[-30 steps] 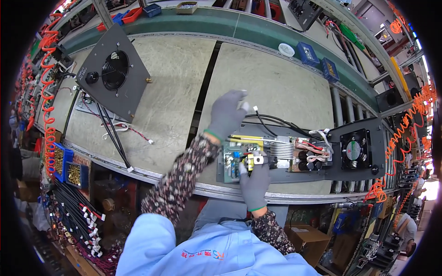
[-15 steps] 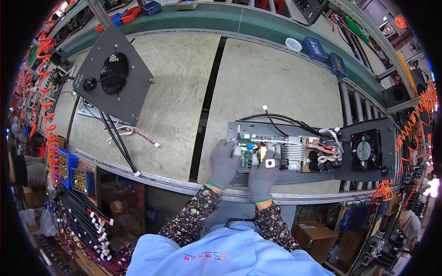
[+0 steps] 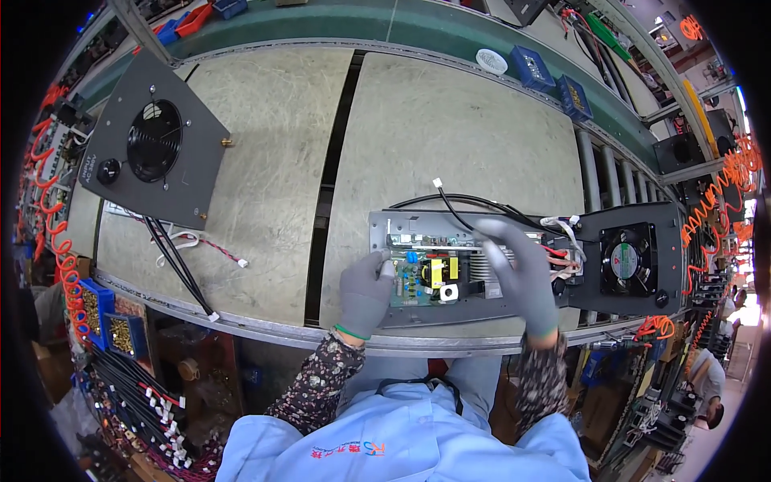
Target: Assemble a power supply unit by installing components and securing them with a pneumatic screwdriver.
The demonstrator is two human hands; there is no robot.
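The left hand (image 3: 365, 291), a second ago stretched out past the far edge of the grey chassis (image 3: 385, 229), now rests on the near left end of the circuit board (image 3: 426, 277); the right hand (image 3: 522, 273) now lies spread over the heat sink (image 3: 482, 261)

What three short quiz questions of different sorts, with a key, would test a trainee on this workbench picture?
1. True or false: the left hand rests at the left end of the green circuit board.
2. Which lies under the right hand? A. finned heat sink B. blue bin C. white disc
3. Fill in: the black fan panel lies on the person's ____ side.

Key: 1 true; 2 A; 3 left.
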